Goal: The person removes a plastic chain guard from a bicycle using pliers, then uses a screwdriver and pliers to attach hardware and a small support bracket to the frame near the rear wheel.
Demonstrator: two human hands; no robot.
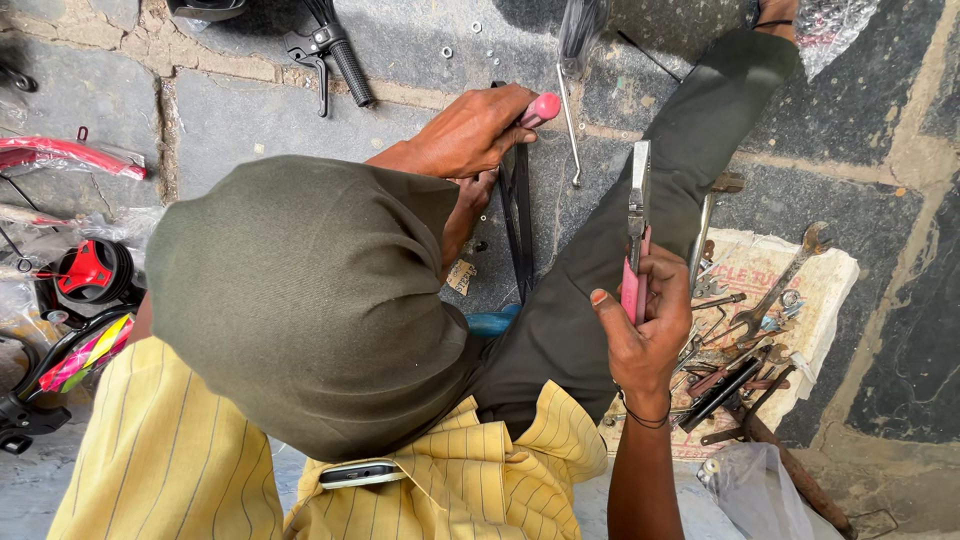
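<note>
A person's right hand (pixel 648 325) grips pink-handled pliers (pixel 637 235), nose pointing to twelve o'clock above the outstretched trouser leg (pixel 640 200). At ten o'clock, the left hand (pixel 470 130) closes on a pink-handled tool (pixel 541 108) set against a black metal frame (pixel 520 225) on the stone floor (pixel 250 120). Loose wrenches (pixel 775 295) crowd a sheet of cardboard (pixel 835 275) at three o'clock. The pliers could slip and jab the leg beneath; small nuts (pixel 446 51) scattered at eleven o'clock could easily roll away and be lost.
</note>
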